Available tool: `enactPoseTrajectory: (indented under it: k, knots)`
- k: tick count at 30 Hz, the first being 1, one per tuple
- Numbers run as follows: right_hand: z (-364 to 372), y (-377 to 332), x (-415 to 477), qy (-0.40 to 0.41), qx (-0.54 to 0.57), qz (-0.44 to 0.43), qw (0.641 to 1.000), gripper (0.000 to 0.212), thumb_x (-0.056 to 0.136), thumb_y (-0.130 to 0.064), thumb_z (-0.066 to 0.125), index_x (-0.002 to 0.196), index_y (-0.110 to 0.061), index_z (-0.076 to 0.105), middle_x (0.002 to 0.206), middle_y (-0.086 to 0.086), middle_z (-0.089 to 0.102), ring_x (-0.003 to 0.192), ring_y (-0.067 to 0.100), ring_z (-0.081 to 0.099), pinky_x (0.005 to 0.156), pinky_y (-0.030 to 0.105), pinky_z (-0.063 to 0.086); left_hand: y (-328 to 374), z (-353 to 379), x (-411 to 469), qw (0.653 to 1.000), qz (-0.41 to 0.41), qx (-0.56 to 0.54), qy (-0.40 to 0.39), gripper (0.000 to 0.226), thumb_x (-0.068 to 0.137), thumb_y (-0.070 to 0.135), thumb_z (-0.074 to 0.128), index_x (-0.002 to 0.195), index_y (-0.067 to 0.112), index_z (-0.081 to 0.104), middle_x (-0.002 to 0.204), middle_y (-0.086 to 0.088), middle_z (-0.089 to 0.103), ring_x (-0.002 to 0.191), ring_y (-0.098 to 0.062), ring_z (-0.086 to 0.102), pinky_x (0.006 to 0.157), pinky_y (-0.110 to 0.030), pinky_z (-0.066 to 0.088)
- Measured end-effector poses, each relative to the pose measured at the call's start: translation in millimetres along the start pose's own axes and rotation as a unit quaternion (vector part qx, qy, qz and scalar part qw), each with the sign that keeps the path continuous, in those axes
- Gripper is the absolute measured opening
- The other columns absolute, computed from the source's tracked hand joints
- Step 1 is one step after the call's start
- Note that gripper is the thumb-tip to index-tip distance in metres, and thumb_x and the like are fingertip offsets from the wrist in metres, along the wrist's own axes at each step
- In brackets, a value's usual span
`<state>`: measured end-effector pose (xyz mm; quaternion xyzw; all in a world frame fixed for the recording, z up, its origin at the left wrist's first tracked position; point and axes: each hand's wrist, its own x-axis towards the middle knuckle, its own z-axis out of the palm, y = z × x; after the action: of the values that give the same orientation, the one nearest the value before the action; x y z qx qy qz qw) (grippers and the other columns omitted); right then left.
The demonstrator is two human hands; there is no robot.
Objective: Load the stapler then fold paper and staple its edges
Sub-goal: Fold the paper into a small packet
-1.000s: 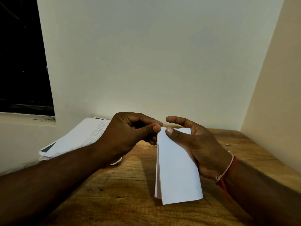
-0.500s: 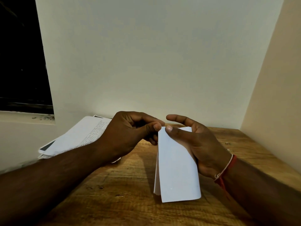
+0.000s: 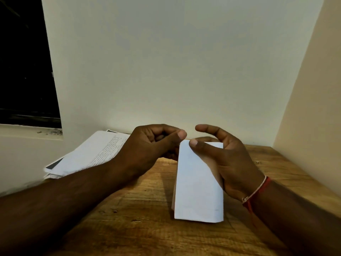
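Note:
A white paper (image 3: 198,185) folded into a narrow strip is held above the wooden table (image 3: 140,224), its long side pointing away from me. My right hand (image 3: 223,159) grips it from the right, thumb pressed on the top face near the far end. My left hand (image 3: 153,145) pinches the far left corner with thumb and curled fingers. The folded layers gape slightly along the left edge. No stapler is in view.
A stack of printed sheets (image 3: 88,154) lies at the table's far left against the wall. A dark window (image 3: 24,61) is at upper left. Walls close the table in behind and on the right.
The folded paper has swung slightly so its near end sits further right. My right index finger has lifted higher off the paper's far end.

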<state>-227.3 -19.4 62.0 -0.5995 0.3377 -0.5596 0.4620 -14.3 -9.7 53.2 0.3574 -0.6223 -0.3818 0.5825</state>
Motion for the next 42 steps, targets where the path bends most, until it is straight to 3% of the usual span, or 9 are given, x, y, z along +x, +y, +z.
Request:
enactPoseTrajectory:
  k: [5,12,16,19,23,27,32,36,42]
  knots:
    - [3.5,-4.3,-6.9,0.039,-0.065,-0.124,0.989,0.049,0.076,-0.033,0.089,0.121,-0.029,0.072,0.096,0.0,0.084,0.091,0.021,0.082,0.077,0.037,0.07,5.1,8.0,-5.2,0.999,0.01,0.034,-0.01,0.03,0.084,0.041,0.086,0.097,0.014,0.088,0.096,-0.005,0.089,0.092,-0.018,0.087,0.085,-0.034,0.069]
    - [3.9,1.2,-5.8,0.07,-0.115,-0.209,0.969,0.031,0.083,-0.025,0.091,0.108,-0.027,0.073,0.105,-0.009,0.078,0.097,0.017,0.078,0.075,0.042,0.07,11.8,-0.4,-0.3,0.987,0.078,0.127,0.052,0.028,0.084,0.049,0.083,0.096,0.024,0.089,0.099,0.009,0.088,0.098,-0.013,0.085,0.091,-0.041,0.07]
    - [-2.2,9.3,0.1,0.05,-0.155,-0.236,0.958,0.021,0.087,-0.009,0.089,0.099,-0.015,0.072,0.098,-0.002,0.076,0.092,0.021,0.076,0.076,0.044,0.067,12.4,-16.2,6.7,0.957,0.157,0.233,0.077,0.018,0.084,0.051,0.082,0.091,0.035,0.085,0.1,0.02,0.085,0.097,0.001,0.08,0.086,-0.01,0.058]
    - [-3.8,13.7,1.9,0.036,-0.165,-0.253,0.953,0.019,0.089,-0.008,0.088,0.099,-0.013,0.073,0.093,-0.001,0.077,0.088,0.022,0.076,0.077,0.047,0.066,11.1,-22.8,8.3,0.941,0.192,0.26,0.098,0.014,0.085,0.05,0.082,0.091,0.038,0.082,0.1,0.021,0.083,0.099,0.002,0.078,0.084,-0.002,0.051]
    - [-6.9,24.2,6.7,0.043,-0.173,-0.229,0.957,0.019,0.089,-0.019,0.088,0.105,-0.022,0.079,0.094,-0.005,0.082,0.092,0.02,0.08,0.081,0.047,0.068,0.9,-22.9,11.1,0.928,0.227,0.278,0.098,0.018,0.087,0.046,0.083,0.093,0.03,0.085,0.088,0.017,0.083,0.096,0.004,0.077,0.085,-0.002,0.05]
    - [-11.3,30.5,14.6,0.052,-0.172,-0.177,0.968,0.006,0.088,-0.026,0.089,0.091,-0.023,0.085,0.087,0.002,0.083,0.082,0.027,0.079,0.079,0.059,0.064,-2.2,-25.0,12.4,0.916,0.261,0.29,0.091,0.006,0.088,0.037,0.086,0.092,0.037,0.081,0.09,0.038,0.078,0.093,0.014,0.074,0.083,-0.001,0.049]
    - [-14.6,32.1,18.4,0.053,-0.191,-0.154,0.968,0.009,0.084,-0.032,0.091,0.084,-0.025,0.086,0.084,0.001,0.083,0.08,0.032,0.077,0.078,0.06,0.064,-4.8,-32.8,16.4,0.907,0.267,0.308,0.1,0.01,0.088,0.029,0.09,0.095,0.03,0.083,0.097,0.027,0.078,0.093,0.017,0.073,0.085,-0.001,0.049]
    - [-14.8,30.5,18.8,0.066,-0.205,-0.151,0.965,0.012,0.079,-0.034,0.094,0.078,-0.027,0.085,0.081,0.001,0.082,0.076,0.034,0.076,0.075,0.055,0.065,-5.2,-36.0,18.3,0.906,0.267,0.315,0.096,0.012,0.089,0.027,0.092,0.095,0.032,0.083,0.097,0.024,0.08,0.095,0.011,0.076,0.087,-0.003,0.049]
    - [-17.5,29.7,18.8,0.068,-0.254,-0.159,0.952,0.018,0.077,-0.033,0.097,0.075,-0.023,0.082,0.074,-0.006,0.078,0.065,0.017,0.071,0.057,0.024,0.055,-3.1,-36.4,19.1,0.893,0.296,0.329,0.086,0.011,0.088,0.044,0.083,0.095,0.035,0.082,0.093,0.018,0.08,0.1,0.001,0.075,0.089,-0.007,0.051]
